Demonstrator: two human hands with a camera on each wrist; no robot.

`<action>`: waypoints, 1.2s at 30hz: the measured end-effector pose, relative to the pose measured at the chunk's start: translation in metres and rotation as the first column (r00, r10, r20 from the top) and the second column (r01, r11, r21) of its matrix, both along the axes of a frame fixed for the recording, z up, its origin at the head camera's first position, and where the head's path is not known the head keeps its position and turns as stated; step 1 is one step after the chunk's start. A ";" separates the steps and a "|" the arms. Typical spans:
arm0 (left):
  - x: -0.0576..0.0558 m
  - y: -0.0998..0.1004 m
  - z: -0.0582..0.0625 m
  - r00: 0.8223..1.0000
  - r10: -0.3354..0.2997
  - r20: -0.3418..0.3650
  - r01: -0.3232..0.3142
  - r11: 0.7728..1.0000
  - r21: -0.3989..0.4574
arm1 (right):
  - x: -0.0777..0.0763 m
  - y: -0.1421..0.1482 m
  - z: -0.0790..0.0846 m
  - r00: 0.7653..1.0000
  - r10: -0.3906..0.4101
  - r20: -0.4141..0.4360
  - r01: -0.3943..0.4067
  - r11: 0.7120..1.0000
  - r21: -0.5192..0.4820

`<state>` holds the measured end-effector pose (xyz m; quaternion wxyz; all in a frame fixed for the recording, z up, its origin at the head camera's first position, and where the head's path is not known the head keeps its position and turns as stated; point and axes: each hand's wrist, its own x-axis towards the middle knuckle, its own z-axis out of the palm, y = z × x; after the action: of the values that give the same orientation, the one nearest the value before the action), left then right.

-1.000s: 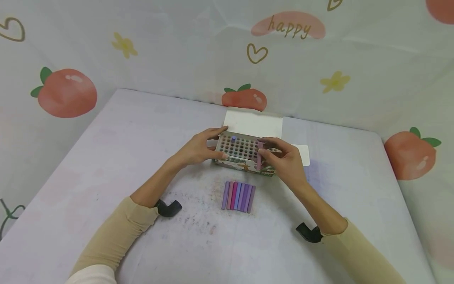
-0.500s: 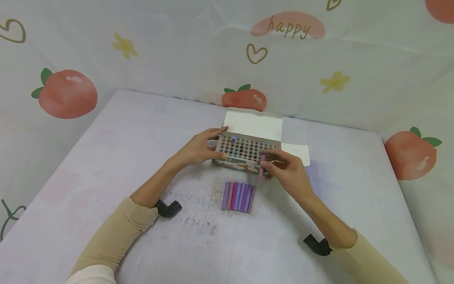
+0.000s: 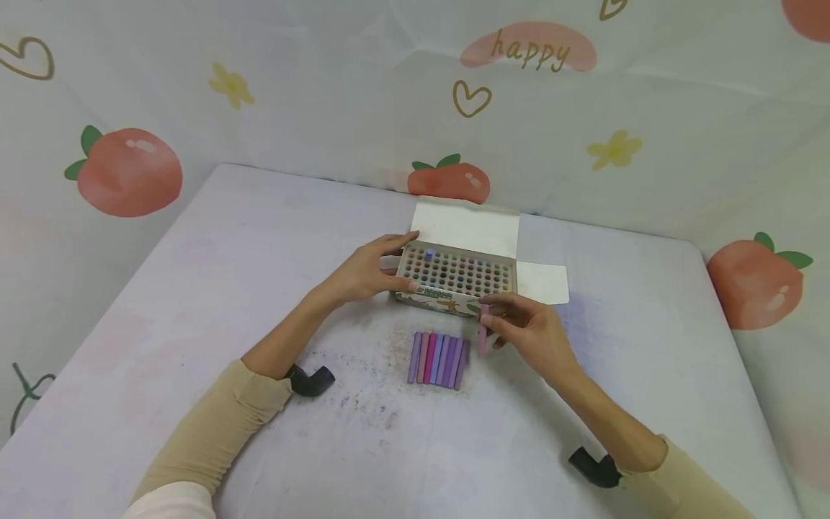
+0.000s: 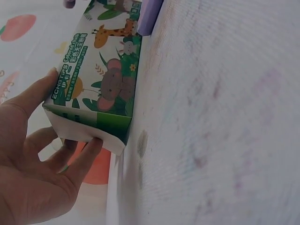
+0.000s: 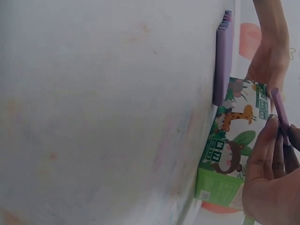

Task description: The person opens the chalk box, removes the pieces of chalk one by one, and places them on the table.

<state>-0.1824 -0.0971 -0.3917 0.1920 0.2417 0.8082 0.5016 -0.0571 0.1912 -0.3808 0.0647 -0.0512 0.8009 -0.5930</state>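
Note:
A chalk box [image 3: 447, 301] with a giraffe printed on it stands open on the table, its top full of round holes. My left hand [image 3: 359, 272] grips the box's left end; in the left wrist view its thumb lies at the upper edge and other fingers touch the white end flap [image 4: 84, 129]. With thumb and fingertips my right hand [image 3: 534, 331] pinches a pink chalk stick [image 3: 483, 335], just in front of the box's right part. Below the box lies a row of several purple, pink and blue chalk sticks [image 3: 437, 360]. One violet-blue chalk [image 3: 429, 254] pokes up from a hole.
The box's white lid [image 3: 463, 225] is folded back against the patterned backdrop [image 3: 363, 94]. A white side flap [image 3: 545, 281] sticks out to the right. Chalk dust marks the white tabletop [image 3: 350, 425]. A black curved piece [image 3: 311, 380] sits by each forearm.
My right hand has lifted the pink chalk away from the box's holes and brought it forward and down, near the right end of the chalk row. My left hand stays on the box.

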 end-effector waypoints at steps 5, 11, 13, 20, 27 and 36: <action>0.000 0.000 0.001 1.000 0.004 -0.001 -0.004 1.000 -0.009 | 0.003 0.001 -0.007 0.999 0.016 0.046 -0.016 1.000 -0.008; 0.001 -0.001 0.003 1.000 0.006 -0.010 -0.006 1.000 -0.026 | 0.005 0.000 -0.014 0.994 0.021 0.105 -0.021 1.000 -0.004; 0.002 -0.001 0.003 1.000 0.008 -0.012 -0.009 0.999 -0.031 | 0.004 0.001 -0.017 0.992 0.028 0.127 -0.028 1.000 0.001; 0.001 0.000 0.003 1.000 0.012 -0.011 -0.012 0.999 -0.034 | 0.006 0.001 -0.025 0.980 0.027 0.196 -0.031 0.999 0.017; 0.001 0.000 0.003 1.000 0.009 -0.011 -0.009 0.999 -0.033 | 0.007 0.001 -0.030 0.968 0.034 0.248 -0.039 0.999 0.014; 0.002 0.000 0.002 1.000 0.007 -0.011 -0.007 1.000 -0.028 | 0.009 -0.001 -0.033 0.964 0.025 0.266 -0.042 0.998 0.057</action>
<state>-0.1808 -0.0971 -0.3897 0.1893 0.2389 0.8171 0.4894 -0.0482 0.1899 -0.4135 0.1831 0.0171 0.8020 -0.5683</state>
